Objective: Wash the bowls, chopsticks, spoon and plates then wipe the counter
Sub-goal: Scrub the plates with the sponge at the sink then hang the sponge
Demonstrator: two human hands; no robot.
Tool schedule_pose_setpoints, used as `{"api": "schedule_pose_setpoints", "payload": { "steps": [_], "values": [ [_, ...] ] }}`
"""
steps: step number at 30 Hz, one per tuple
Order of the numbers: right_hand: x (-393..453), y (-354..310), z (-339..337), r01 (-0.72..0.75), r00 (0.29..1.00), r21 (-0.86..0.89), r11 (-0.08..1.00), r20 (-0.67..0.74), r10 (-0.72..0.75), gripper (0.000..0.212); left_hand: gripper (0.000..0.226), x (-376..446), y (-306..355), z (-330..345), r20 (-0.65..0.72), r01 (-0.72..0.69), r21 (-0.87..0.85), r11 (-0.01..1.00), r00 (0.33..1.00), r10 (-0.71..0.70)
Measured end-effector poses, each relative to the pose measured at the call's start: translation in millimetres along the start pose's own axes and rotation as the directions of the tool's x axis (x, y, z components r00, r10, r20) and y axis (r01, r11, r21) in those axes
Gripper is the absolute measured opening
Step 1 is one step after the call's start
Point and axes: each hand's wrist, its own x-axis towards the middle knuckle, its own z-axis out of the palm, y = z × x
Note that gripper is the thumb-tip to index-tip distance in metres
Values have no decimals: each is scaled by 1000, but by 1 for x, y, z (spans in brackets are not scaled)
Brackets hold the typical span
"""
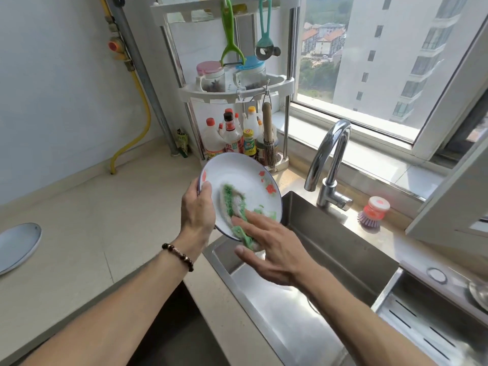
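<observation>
Evidently mid-scrub, the flowered plate (241, 180) is tilted up above the sink's (330, 249) near corner, probably so drips fall into the basin. Its left rim is pinched by the left hand (198, 210), thumb on the face, likely to steady it against rubbing. Flat fingers of the right hand (266, 247) press a green scouring cloth (233, 203) onto the plate's lower face. Well left of the left hand, another plate (18, 245) lies on the counter (105, 220). Beyond the right hand stands the tap (328, 165), with no water visibly running

Sunlit corner kitchen, pale wall (66, 75), beige counter (92, 220), open window (369, 62) onto high-rise blocks.
</observation>
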Motion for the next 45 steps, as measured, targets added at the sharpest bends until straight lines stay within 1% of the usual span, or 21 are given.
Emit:
{"api": "schedule_pose_setpoints", "payload": {
  "steps": [2,4,7,9,11,13,15,16,17,19,21,24,27,30,33,34,36,39,41,43,45],
  "values": [
    [2,-4,-6,-35,999,15,999,0,35,81,30,1,1,1,-58,11,22,1000,998,-10],
    [2,-24,-5,-20,1000,109,994,12,19,84,34,3,0,1,-100,17,-11,1000,995,-18],
    [1,-14,-3,41,994,181,983,91,-58,72,29,5,1,-2,-9,-26,15,1000,1000,26],
    [3,8,-5,-22,997,97,995,82,14,76,28,3,2,-1,18,-62,59,996,998,61],
    [3,4,-3,-89,994,103,991,74,82,85,35,1,-2,2,-50,-68,89,994,996,72],
    [0,-16,4,-49,995,180,982,95,32,76,43,1,-3,1,-76,-61,83,995,995,68],
    [-4,-20,4,7,990,229,973,136,-40,63,44,0,-4,-1,-18,-75,83,994,997,77],
    [-3,-13,0,-3,988,215,977,153,-31,60,42,0,-3,-1,13,-94,116,989,996,93],
    [-2,-3,-3,-45,987,184,982,163,15,58,39,-1,-4,-1,25,-110,149,983,994,108],
    [3,5,-10,-101,986,153,983,145,79,56,36,1,-2,-1,-30,-98,148,984,994,104],
    [2,-7,-8,-35,992,207,978,125,9,57,35,4,1,-2,-65,-73,114,991,995,81],
    [-3,-8,-1,6,986,246,969,158,-46,59,42,6,7,-10,40,-102,142,985,994,97],
    [4,29,-8,-17,988,73,997,153,6,80,32,9,11,-20,170,-114,137,984,981,90],
    [18,47,-16,1,988,-154,988,152,23,99,32,7,9,-23,341,-83,146,986,940,29],
    [35,40,-19,69,992,-295,953,117,-36,88,33,-4,4,-18,457,41,125,991,884,-94],
    [40,40,-21,91,991,-326,941,127,-51,84,34,-5,2,-17,467,72,102,992,877,-112],
    [41,46,-23,100,987,-340,935,155,-49,88,34,-4,-2,-17,447,94,80,992,887,-120],
    [21,57,-27,40,979,-250,968,203,12,105,32,4,1,-20,337,105,73,992,933,-124],
    [-1,42,-20,22,973,-108,994,230,4,107,30,11,2,-20,236,98,125,987,964,-126],
    [-15,14,-8,24,971,106,994,235,-49,93,30,13,0,-16,178,108,124,986,975,-129],
    [-14,-8,-1,-1,968,239,971,243,-59,69,30,10,-4,-10,230,137,115,984,960,-161]
  ]
}}
